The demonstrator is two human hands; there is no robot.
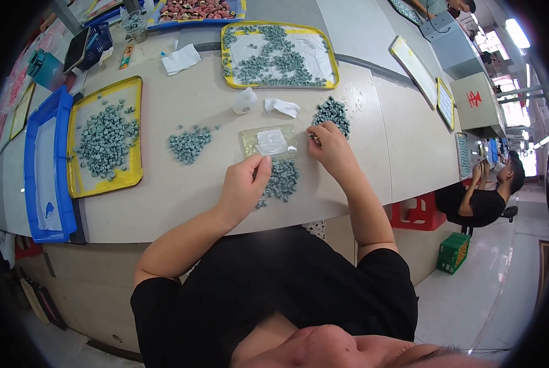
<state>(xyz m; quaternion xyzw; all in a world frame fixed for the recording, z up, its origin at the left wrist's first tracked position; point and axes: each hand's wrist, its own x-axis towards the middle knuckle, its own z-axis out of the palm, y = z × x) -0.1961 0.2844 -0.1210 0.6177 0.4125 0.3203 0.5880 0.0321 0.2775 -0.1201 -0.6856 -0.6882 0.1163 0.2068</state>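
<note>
My left hand [242, 189] is closed in a pinch just above a pile of small grey-green pieces [282, 180]; whatever its fingertips hold is hidden. My right hand [334, 149], its fingers also drawn together, is at the near left edge of a darker pile of small pieces [331, 114]. I cannot make out what it grips. Between and beyond my hands lies a clear, yellowish flat pad [250, 142] with a white sheet [272, 141] on it. Behind the pad are a small white bottle [245, 102] and a folded white tissue [281, 108]. Another grey-green pile [189, 145] sits to the left.
A yellow-edged tray of pieces [136, 172] stands at the left, beside a blue tray [58, 227]. Farther back are another yellow-rimmed tray [279, 86], a crumpled tissue [181, 59] and a blue tray of reddish pieces [241, 13]. A co-worker [480, 202] sits at the right.
</note>
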